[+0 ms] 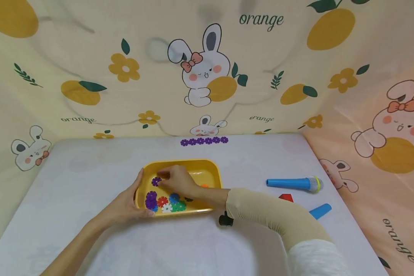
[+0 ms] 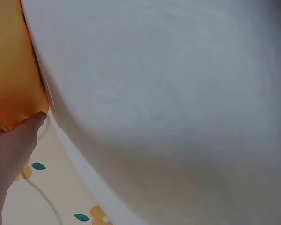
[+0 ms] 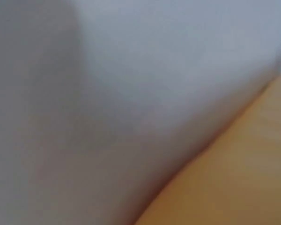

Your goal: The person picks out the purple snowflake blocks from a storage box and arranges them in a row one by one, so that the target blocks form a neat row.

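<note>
while the left hand (image 1: 130,202) grips the left end of a yellow tray (image 1: 207,165), thumb at the near rim, the right hand (image 1: 180,180) reaches inside, pinching a purple snowflake disc (image 1: 155,181) by its edge. closer to the tray's near wall: overlapping purple discs (image 1: 151,199), a red disc (image 1: 162,201), a white disc (image 1: 167,207), a blue disc (image 1: 174,197) and green discs (image 1: 179,206). beyond the tray, a row of six purple discs (image 1: 200,141) on the white tabletop (image 1: 82,168). to the right: a blue toy microphone (image 1: 289,183) and a red piece (image 1: 286,197), the latter partly hidden by the sleeve (image 1: 272,214).
</note>
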The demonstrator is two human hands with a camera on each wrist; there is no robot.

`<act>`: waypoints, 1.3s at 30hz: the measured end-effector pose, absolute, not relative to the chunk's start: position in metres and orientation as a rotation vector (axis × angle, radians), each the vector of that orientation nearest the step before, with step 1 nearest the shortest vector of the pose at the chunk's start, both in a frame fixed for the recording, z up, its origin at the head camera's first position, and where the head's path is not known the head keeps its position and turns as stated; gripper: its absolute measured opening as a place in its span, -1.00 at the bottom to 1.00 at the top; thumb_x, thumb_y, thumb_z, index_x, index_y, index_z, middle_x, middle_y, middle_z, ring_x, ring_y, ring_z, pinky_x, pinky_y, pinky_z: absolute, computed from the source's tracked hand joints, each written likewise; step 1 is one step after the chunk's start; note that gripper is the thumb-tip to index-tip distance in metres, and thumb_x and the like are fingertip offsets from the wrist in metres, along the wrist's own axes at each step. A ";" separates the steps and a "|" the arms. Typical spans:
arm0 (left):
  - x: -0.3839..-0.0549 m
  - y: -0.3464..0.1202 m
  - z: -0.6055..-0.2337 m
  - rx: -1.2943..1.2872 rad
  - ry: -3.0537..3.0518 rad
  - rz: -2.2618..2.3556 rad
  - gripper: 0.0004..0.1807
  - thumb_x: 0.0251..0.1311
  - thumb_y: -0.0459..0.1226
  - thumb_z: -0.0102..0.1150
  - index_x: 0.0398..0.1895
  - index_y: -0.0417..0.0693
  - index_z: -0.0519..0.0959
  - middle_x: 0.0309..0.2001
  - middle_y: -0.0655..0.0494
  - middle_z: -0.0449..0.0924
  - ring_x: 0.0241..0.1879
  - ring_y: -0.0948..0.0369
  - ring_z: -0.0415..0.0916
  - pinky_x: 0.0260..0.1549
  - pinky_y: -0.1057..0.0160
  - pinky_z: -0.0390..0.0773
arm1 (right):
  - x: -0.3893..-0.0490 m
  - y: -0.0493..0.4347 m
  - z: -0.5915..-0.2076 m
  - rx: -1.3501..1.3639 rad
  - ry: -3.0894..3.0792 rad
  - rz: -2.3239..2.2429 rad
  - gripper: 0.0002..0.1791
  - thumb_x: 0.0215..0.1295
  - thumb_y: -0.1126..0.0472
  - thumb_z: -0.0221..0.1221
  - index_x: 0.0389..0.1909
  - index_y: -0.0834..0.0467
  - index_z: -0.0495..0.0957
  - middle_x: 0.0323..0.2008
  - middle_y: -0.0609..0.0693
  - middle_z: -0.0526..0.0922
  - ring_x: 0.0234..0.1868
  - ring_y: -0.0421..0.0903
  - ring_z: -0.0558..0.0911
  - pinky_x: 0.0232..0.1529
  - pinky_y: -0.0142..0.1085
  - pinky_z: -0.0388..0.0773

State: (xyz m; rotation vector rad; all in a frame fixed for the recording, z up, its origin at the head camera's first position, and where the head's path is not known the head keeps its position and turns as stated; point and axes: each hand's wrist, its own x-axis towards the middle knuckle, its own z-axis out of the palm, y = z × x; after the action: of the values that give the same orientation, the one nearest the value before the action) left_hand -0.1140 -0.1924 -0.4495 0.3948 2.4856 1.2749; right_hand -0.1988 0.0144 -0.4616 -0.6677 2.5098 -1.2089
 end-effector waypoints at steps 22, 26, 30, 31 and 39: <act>-0.113 -0.192 -0.447 0.411 2.512 1.254 0.42 -0.04 0.01 0.53 0.60 0.02 -0.42 0.55 -0.34 -0.19 0.44 -0.38 -0.06 0.31 -0.36 0.12 | -0.189 0.001 -0.471 -0.767 2.708 -0.993 -0.78 0.15 0.23 0.43 -0.16 0.06 0.72 -0.30 -0.17 0.63 -0.32 -0.33 0.49 -0.24 -0.59 0.48; -0.113 -0.192 -0.448 0.419 2.505 1.265 0.42 -0.04 0.01 0.53 0.60 0.03 -0.41 0.55 -0.33 -0.19 0.44 -0.37 -0.05 0.32 -0.34 0.13 | -0.193 0.007 -0.464 -0.759 2.591 -1.073 -0.85 0.20 0.27 0.38 -0.20 0.07 0.73 -0.36 -0.20 0.68 -0.37 -0.36 0.55 -0.28 -0.60 0.52; -0.113 -0.192 -0.448 0.411 2.503 1.263 0.42 -0.04 0.01 0.53 0.60 0.04 -0.41 0.55 -0.33 -0.17 0.44 -0.36 -0.03 0.32 -0.33 0.14 | -0.196 0.017 -0.454 -0.708 2.487 -1.187 -0.91 0.25 0.26 0.35 -0.23 0.07 0.73 -0.42 -0.24 0.70 -0.40 -0.36 0.60 -0.28 -0.57 0.57; -0.112 -0.192 -0.447 0.409 2.503 1.260 0.42 -0.04 0.02 0.53 0.60 0.04 -0.41 0.55 -0.33 -0.17 0.44 -0.35 -0.02 0.32 -0.33 0.15 | -0.196 0.020 -0.452 -0.687 2.470 -1.216 -0.91 0.26 0.25 0.34 -0.22 0.07 0.73 -0.42 -0.24 0.69 -0.40 -0.35 0.61 -0.29 -0.55 0.58; -0.113 -0.192 -0.446 0.415 2.521 1.232 0.43 -0.06 0.03 0.54 0.60 0.00 -0.41 0.54 -0.35 -0.15 0.44 -0.35 -0.01 0.32 -0.31 0.16 | -0.211 0.051 -0.422 -0.584 2.376 -1.465 -0.83 0.26 0.25 0.34 -0.13 0.12 0.74 -0.34 -0.17 0.75 -0.34 -0.26 0.69 -0.26 -0.44 0.66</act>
State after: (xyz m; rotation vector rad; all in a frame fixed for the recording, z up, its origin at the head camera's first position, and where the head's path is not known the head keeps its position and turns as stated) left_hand -0.1131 -0.1922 -0.4460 0.4154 2.5211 1.2318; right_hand -0.2113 0.0513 -0.4220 -0.5835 2.3759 -1.4649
